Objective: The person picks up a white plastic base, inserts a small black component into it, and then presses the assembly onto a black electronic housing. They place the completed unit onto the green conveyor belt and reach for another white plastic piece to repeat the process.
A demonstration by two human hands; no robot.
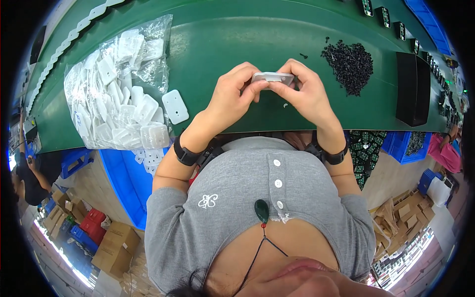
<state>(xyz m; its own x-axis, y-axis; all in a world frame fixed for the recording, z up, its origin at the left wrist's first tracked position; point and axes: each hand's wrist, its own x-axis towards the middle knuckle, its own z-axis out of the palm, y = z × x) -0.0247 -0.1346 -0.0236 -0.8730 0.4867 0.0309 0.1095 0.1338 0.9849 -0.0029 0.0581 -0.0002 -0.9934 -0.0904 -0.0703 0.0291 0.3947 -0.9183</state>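
Note:
Above the green tabletop (208,54), both hands hold one white plastic cover (272,76), turned almost edge-on. My left hand (236,89) pinches its left end between thumb and fingers. At the other end, the thumb and fingers of my right hand (306,91) are closed on it. A flat white cover with small holes (175,107) lies to the left of my hands. Beside it, a clear plastic bag (116,94) spills many similar covers. To the right is a heap of small black parts (349,64), too small to name exactly.
A black box (413,89) stands at the table's right, near a row of green circuit boards (385,17). White covers (74,35) form a line at far left. Blue bins (123,180) sit below the table edge. Another person (37,175) is at far left.

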